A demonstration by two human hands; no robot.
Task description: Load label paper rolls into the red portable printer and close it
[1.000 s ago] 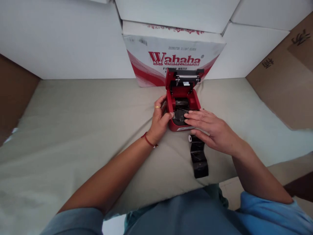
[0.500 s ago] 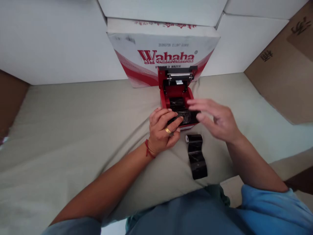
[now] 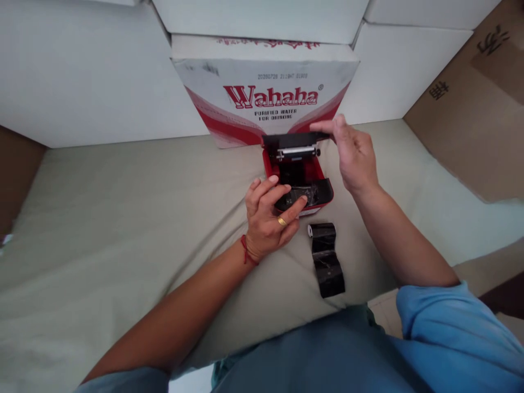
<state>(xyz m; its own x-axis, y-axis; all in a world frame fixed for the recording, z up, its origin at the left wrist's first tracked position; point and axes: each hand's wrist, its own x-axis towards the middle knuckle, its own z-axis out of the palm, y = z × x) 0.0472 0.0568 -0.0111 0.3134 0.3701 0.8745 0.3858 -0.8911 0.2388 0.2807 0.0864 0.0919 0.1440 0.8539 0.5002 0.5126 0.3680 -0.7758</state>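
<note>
A small red label printer [image 3: 318,176] sits on the beige cloth, its black-edged lid [image 3: 292,143] tilted partly down over the body. My right hand [image 3: 352,153] has its fingertips on the lid's right top corner, fingers curled over it. My left hand [image 3: 270,215], with a gold ring, rests at the printer's front left, fingers pressing a black label strip into the open bay. A black label strip with a small white core [image 3: 325,256] trails from the printer's front toward me.
A white and red Wahaha carton [image 3: 266,87] stands right behind the printer, with white boxes [image 3: 82,76] stacked around it. A brown cardboard box [image 3: 470,120] leans at the right. The beige cloth [image 3: 123,218] covers the surface.
My right hand rose from the printer's front to the lid's top edge, and the lid has tipped down from upright. My left hand shifted from the printer's left side onto the front bay.
</note>
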